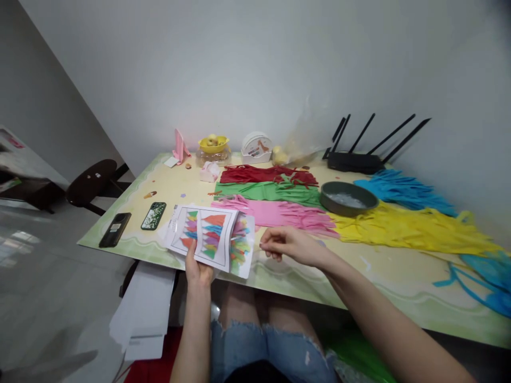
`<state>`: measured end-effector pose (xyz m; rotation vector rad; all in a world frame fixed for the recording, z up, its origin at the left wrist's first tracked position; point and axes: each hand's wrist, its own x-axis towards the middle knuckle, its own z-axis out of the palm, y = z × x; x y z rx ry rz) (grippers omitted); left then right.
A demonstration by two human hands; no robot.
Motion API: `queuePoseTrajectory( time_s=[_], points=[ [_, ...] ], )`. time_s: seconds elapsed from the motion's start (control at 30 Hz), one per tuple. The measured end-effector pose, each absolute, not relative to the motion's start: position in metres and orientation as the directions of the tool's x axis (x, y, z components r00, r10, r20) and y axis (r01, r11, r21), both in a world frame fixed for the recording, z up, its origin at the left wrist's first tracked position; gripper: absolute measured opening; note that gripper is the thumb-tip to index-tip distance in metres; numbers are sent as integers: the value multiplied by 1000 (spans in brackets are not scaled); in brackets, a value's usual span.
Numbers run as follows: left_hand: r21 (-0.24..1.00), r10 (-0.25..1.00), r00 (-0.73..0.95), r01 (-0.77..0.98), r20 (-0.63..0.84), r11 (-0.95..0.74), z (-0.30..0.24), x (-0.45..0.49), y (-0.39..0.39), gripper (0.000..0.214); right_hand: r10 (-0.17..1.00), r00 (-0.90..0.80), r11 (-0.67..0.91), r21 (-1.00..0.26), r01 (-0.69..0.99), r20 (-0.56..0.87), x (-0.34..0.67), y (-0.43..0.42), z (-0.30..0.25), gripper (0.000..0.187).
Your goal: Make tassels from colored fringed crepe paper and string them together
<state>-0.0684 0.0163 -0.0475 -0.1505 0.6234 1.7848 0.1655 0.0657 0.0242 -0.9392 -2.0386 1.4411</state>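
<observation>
My left hand (198, 270) grips the lower edge of a clear packet (246, 255) by the table's front edge, thumb on top. A white printed card (219, 259) with pictures of colourful tassels lies over it, and multicoloured pieces show at its right side. Just right of the packet, my right hand (285, 244) hovers over the table with its fingers pinched together; what is between them, if anything, is too small to make out. Behind lie fringed strips of pink (271, 214), green (259, 192) and red (255, 174) material.
A dark round pan (348, 211) stands beside yellow strips (415, 229) and blue strips (407, 190). Two phones (115, 230) lie at the left. Along the wall are a black router (353, 162), a coaster holder (256, 149) and a yellow fruit bowl (213, 147). White sheets (146, 303) are below the table.
</observation>
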Motion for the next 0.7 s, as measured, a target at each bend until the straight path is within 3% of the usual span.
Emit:
queuePoseTrajectory(
  time_s=[0.13, 0.27, 0.37, 0.47, 0.53, 0.63, 0.7],
  points=[
    [324, 869, -270, -936, -414, -136, -45, -56, 18, 29, 786, -586, 448, -835, 320, 197, 148, 65, 38, 21],
    [287, 904, -219, -951, -366, -114, -46, -40, 16, 29, 504, -788, 804, -525, 279, 353, 112, 62, 30, 33],
    [273, 913, -209, -955, -350, -114, -50, -33, 15, 28, 401, -812, 879, -428, 210, 425, 95, 65, 17, 47],
    [269, 922, -181, -959, -342, -89, -54, -29, 13, 29, 428, -770, 857, -483, 179, 473, 89, 72, 9, 41],
    [275, 927, -161, -959, -338, -66, -55, -27, 12, 31, 522, -700, 782, -601, 164, 488, 88, 77, 6, 36],
    [286, 936, -148, -957, -321, -53, -55, -24, 10, 31, 654, -605, 638, -760, 120, 454, 86, 78, 0, 33],
    [284, 938, -149, -957, -311, -58, -55, -22, 9, 31, 655, -627, 600, -795, 92, 422, 87, 77, -3, 35]
  ],
)
